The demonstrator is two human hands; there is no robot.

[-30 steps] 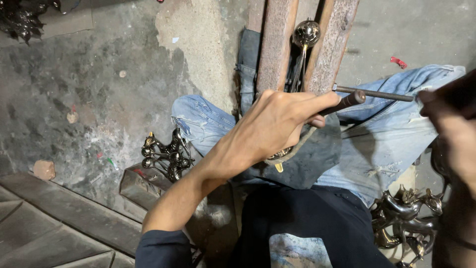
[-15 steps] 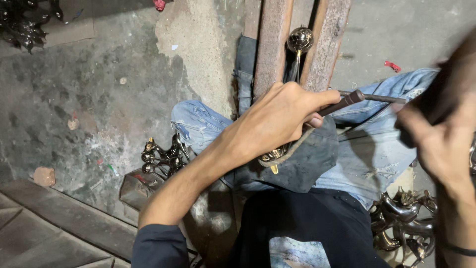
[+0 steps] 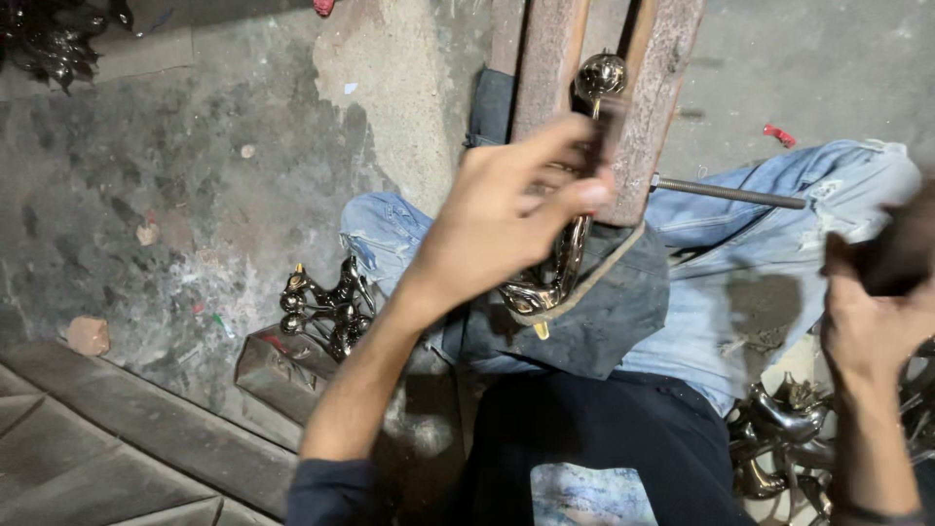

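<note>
1. I see my left hand [image 3: 506,219] raised over my lap, fingers curled and pinched with the thumb against a shiny curved metal piece [image 3: 560,268]; it is closed on that piece near its upper stretch, though motion blur hides exactly how the fingertips sit.
2. The metal piece stands roughly upright between two wooden bars [image 3: 653,107] that run up the picture. Its round polished knob [image 3: 599,75] shows above my fingers, and its curved lower end hangs just below my palm, over a dark cloth [image 3: 604,321] spread on my jeans.
3. A cord loops around the foot of the bars and the lower end of the piece, lying on the cloth.
4. A threaded metal rod [image 3: 730,192] sticks out sideways from the right-hand bar, across my knee.
5. My right hand [image 3: 872,312] is at the right edge, well apart from the bars, closed around something dark and blurred [image 3: 901,253]; I cannot tell what it is.
6. A cluster of similar shiny metal castings [image 3: 326,302] lies on the concrete floor [image 3: 146,175] by my left knee, and more of them [image 3: 779,438] sit under my right wrist.
</note>
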